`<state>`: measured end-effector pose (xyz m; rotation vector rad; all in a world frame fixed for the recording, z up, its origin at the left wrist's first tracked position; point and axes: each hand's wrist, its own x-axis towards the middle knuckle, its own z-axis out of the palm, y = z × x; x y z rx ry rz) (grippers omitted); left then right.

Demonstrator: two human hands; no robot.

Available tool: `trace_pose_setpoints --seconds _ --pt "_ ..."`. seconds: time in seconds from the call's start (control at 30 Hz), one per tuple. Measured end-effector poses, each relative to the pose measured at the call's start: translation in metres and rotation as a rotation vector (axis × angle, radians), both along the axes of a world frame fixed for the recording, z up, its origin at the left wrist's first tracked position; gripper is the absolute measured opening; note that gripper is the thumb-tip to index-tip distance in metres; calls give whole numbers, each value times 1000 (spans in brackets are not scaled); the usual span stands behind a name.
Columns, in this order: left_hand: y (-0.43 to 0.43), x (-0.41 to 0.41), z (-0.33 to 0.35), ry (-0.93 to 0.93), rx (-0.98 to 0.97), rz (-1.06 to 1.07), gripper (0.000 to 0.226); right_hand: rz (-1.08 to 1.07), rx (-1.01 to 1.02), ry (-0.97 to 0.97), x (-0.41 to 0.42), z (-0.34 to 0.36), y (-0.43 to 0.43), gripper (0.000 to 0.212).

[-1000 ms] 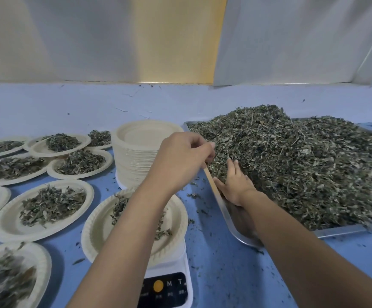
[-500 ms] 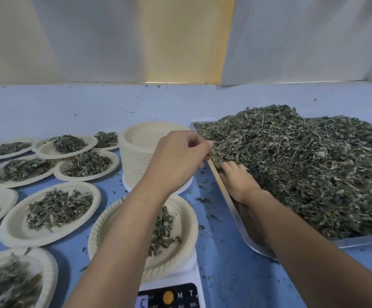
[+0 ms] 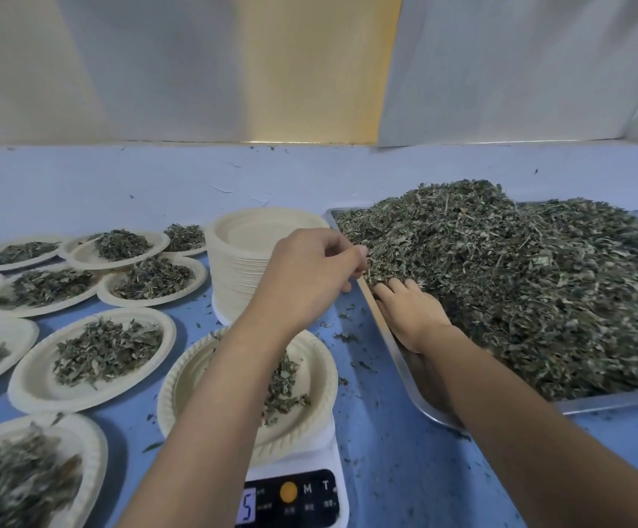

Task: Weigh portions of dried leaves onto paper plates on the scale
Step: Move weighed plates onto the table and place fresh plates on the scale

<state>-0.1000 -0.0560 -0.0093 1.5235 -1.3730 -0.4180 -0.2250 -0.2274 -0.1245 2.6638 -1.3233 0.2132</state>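
Dried leaves (image 3: 500, 283) lay heaped in the tray (image 3: 416, 398) at two o'clock. My right hand (image 3: 410, 318), flat a second earlier, had burrowed under them, grip hidden. My left hand (image 3: 309, 268) pinched some, so another top-up seemed near.

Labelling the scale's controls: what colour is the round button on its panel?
Orange: the round button on the black panel, head view.
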Motion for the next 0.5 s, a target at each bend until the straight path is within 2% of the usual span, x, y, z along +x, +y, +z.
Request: trace_pose_setpoints --seconds 0.17,0.33,0.4,0.5 --pt "2 0 -4 12 4 -3 23 -42 61 -20 6 3 5 15" --pt "5 0 -6 29 11 7 23 -114 160 -121 4 4 8 13" --pt "6 0 -7 30 12 23 23 -183 230 -357 1 8 8 11" --pt "7 2 -11 42 15 55 24 -311 346 -761 -1 21 9 23"
